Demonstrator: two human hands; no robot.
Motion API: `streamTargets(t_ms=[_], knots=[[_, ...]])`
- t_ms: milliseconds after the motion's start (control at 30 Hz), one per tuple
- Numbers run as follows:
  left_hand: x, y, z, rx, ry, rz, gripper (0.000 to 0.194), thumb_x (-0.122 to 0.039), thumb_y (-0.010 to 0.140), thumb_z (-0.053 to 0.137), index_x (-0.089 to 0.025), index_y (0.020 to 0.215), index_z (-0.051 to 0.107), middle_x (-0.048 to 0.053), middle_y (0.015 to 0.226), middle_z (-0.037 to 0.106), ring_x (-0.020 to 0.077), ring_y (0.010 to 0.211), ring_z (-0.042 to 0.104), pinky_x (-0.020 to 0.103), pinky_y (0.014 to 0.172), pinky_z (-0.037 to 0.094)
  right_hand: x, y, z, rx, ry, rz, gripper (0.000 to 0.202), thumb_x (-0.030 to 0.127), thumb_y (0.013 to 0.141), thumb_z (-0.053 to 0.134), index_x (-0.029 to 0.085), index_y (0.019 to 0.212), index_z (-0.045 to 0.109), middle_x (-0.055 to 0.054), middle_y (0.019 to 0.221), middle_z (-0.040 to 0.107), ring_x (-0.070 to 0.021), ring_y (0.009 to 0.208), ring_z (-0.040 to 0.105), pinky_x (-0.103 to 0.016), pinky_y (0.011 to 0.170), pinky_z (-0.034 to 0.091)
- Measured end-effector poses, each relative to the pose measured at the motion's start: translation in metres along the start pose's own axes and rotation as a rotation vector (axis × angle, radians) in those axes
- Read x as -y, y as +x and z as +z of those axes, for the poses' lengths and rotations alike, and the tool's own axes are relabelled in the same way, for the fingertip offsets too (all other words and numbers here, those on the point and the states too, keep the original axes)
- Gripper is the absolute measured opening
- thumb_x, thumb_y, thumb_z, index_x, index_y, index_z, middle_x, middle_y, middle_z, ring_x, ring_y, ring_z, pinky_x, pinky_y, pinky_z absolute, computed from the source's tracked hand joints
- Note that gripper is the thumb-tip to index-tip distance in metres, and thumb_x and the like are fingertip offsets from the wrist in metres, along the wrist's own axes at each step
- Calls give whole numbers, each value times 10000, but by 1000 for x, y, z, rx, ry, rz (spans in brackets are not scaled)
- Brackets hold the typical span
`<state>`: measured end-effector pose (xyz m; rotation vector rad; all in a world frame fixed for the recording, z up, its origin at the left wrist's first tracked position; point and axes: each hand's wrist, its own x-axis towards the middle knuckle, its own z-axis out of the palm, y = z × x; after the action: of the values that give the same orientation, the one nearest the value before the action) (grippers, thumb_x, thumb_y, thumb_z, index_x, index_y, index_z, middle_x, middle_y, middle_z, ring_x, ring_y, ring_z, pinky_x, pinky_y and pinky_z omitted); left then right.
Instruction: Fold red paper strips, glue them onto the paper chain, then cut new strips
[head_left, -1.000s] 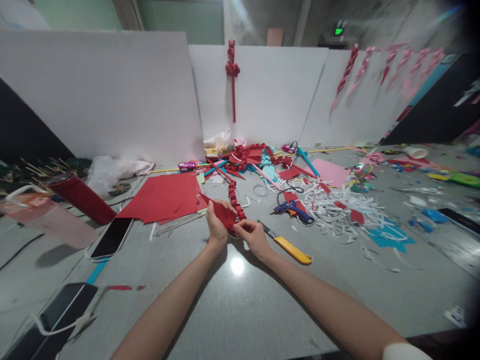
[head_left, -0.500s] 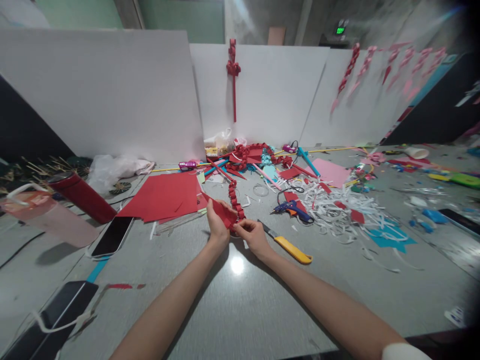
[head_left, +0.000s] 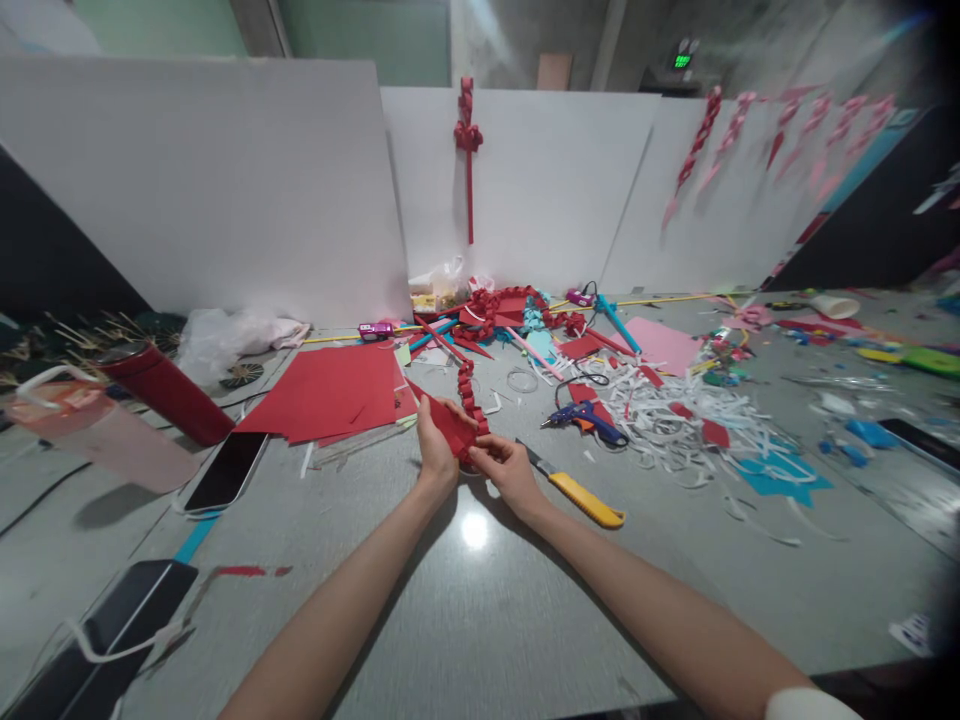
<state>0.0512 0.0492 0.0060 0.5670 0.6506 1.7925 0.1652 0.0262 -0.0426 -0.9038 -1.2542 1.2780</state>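
Observation:
In the middle of the table my left hand [head_left: 437, 440] is closed around a piece of red paper [head_left: 452, 428], its pointed end sticking up past the thumb. My right hand [head_left: 506, 468] pinches at the lower right edge of the same paper, fingertips close together. A folded red paper chain [head_left: 468, 388] runs away from the hands across the table; whether it is joined to the held paper is hidden by my fingers. Just right of my right hand lies a yellow utility knife [head_left: 586, 499] with its blade pointing toward the fingers.
Red paper sheets [head_left: 330, 390] lie at left, near a phone [head_left: 226, 474], a red flask [head_left: 169, 395] and a pink bottle [head_left: 105, 430]. A blue glue gun [head_left: 589, 420] and white paper shreds [head_left: 667, 425] are at right. White boards [head_left: 540, 180] stand behind.
The red paper and my left hand have tilted very slightly, and my right fingertips have shifted a little along the paper's lower edge. The rest stays in place.

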Motion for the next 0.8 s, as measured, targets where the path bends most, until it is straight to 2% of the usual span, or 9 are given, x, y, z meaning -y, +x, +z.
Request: streamTargets(t_ms=[233, 333, 400, 467, 533, 633, 700, 800], knots=[[-2, 0, 2, 38, 85, -46, 483, -657, 900, 564, -197, 752, 561, -3, 622, 618, 150, 540, 635, 273, 602, 519, 1, -2, 0, 27, 19, -20, 303, 472, 796, 809, 174, 781, 760, -3, 638, 665, -125, 559, 540, -266, 576, 450], [-8, 5, 1, 114, 225, -68, 458, -630, 895, 585, -178, 828, 621, 34, 734, 693, 167, 626, 675, 288, 648, 542, 0, -1, -2, 2, 30, -21, 309, 482, 795, 815, 178, 817, 766, -12, 675, 692, -138, 581, 573, -270, 586, 464], [-14, 12, -2, 165, 402, -84, 417, -579, 874, 642, -164, 900, 670, 57, 827, 736, 181, 714, 699, 292, 700, 550, -1, 0, -4, -37, 26, -28, 320, 492, 794, 815, 179, 843, 770, -13, 687, 698, -139, 585, 579, -270, 586, 463], [-22, 21, -8, 225, 655, -89, 378, -520, 824, 720, -149, 898, 707, 68, 838, 751, 187, 736, 691, 284, 708, 535, -2, 1, -6, -78, 20, -35, 332, 500, 799, 810, 176, 858, 769, -9, 678, 692, -136, 575, 571, -267, 579, 453], [-31, 29, -14, 362, 889, -127, 351, -481, 776, 778, -137, 829, 727, 70, 785, 747, 188, 693, 664, 279, 660, 505, -3, 2, -7, -107, 19, -34, 338, 501, 801, 809, 171, 862, 764, -4, 662, 684, -132, 562, 561, -265, 570, 442], [-43, 33, -22, 593, 1016, -254, 351, -469, 775, 797, -127, 846, 761, 79, 774, 757, 194, 677, 664, 288, 646, 501, -5, 3, -8, -110, 16, -28, 335, 495, 803, 808, 169, 856, 758, -2, 654, 682, -130, 557, 558, -261, 565, 431], [-48, 33, -24, 642, 1026, -272, 339, -456, 791, 797, -126, 862, 771, 83, 794, 768, 194, 696, 676, 290, 672, 512, -7, 3, -8, -97, 11, -31, 330, 493, 810, 803, 168, 849, 759, 0, 648, 678, -130, 557, 559, -258, 565, 428], [-53, 31, -23, 636, 1052, -265, 294, -415, 812, 793, -124, 846, 773, 79, 790, 771, 186, 699, 679, 284, 683, 518, -7, 3, -7, -82, 10, -38, 320, 486, 815, 802, 170, 846, 761, 2, 644, 676, -130, 559, 564, -258, 571, 430]])
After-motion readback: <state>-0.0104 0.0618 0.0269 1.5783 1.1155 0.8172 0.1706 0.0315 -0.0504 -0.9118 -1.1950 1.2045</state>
